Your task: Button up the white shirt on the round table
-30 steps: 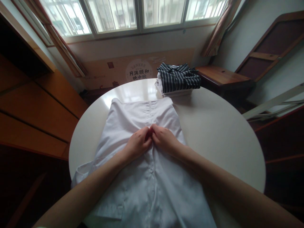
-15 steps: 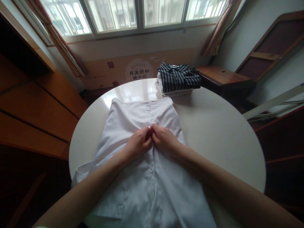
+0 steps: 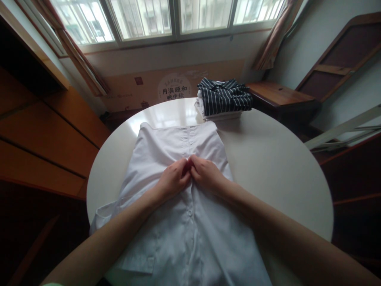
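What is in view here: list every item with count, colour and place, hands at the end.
white garment: 1, white, spread on the round table, buttons down its middle
round table: 1, white, centre
striped garment: 1, black and white, folded atop the pile
folded cloth: count unclear, whitish, under the striped garment
window: 1, pale-framed, far wall
curtains: 2, brownish, either side of the window
printed panel: 1, tan, below the window
wooden table: 1, brown, beyond the pile, right
cabinet: 1, orange-brown, left
framed board: 1, brown, right wall
left hand: 1, skin-toned, fingers on the garment's button line
right hand: 1, skin-toned, beside the left, same line
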Tool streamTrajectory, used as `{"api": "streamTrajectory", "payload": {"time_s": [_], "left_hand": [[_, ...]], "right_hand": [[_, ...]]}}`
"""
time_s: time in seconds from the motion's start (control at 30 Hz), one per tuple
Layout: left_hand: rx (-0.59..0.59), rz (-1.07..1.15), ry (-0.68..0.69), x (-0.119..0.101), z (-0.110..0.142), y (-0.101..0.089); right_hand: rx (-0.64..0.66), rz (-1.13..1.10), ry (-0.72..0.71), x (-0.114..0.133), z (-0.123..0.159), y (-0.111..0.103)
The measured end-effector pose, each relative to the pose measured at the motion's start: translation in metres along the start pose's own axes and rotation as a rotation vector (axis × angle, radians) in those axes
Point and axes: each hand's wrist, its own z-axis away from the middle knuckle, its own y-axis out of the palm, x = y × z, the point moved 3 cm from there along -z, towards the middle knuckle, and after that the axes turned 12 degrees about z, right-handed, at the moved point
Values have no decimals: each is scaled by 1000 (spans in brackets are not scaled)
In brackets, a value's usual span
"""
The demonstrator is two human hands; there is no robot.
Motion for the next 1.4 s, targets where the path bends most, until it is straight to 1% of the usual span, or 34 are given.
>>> {"api": "streamTrajectory", "payload": {"time_s": [0.73,1.4], "left_hand": [[0,-24,-6,0,-1,-1],[5,-5,-11,-2,0,-1]], "right_hand": [[-14,-8,-6,0,-1,-1],[23,-21,3,1,0,-1]]}}
